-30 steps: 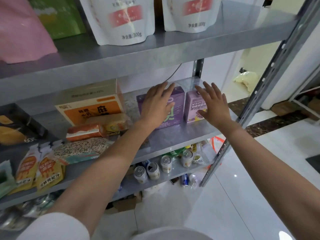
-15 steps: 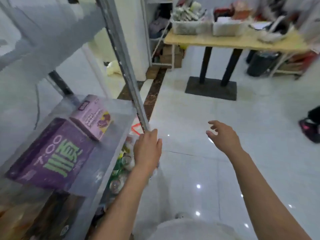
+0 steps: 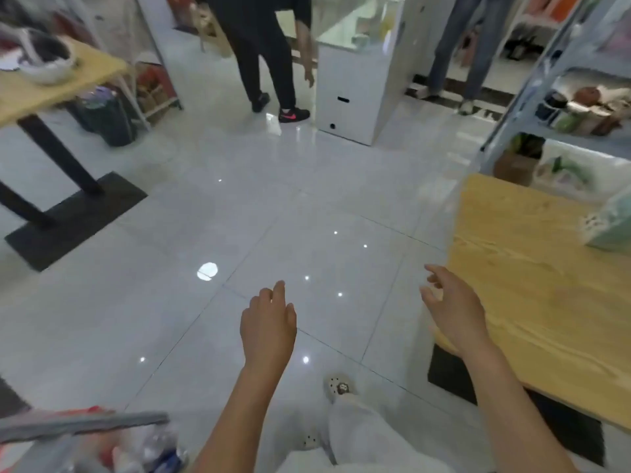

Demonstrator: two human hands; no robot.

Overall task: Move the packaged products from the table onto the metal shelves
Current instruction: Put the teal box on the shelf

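Note:
Both my hands are out in front of me over the tiled floor and hold nothing. My left hand point(image 3: 268, 327) hangs palm down, fingers loosely apart. My right hand point(image 3: 452, 307) is open with spread fingers, just left of the wooden table point(image 3: 532, 302) on the right. A pale green package point(image 3: 611, 223) stands at that table's far right edge, partly cut off. A corner of the metal shelf point(image 3: 78, 426) with blurred products shows at the bottom left.
A second wooden table point(image 3: 51, 83) on a black pedestal stands at the far left. Two people stand at the back: one in black point(image 3: 263, 46), one in jeans point(image 3: 464, 46). A white cabinet point(image 3: 355, 87) is between them. Another metal shelf point(image 3: 580, 97) is at right.
My view has swung away from the shelf with the purple boxes toward the room. Both hands left the boxes and now hang empty over the floor, the right near the table.

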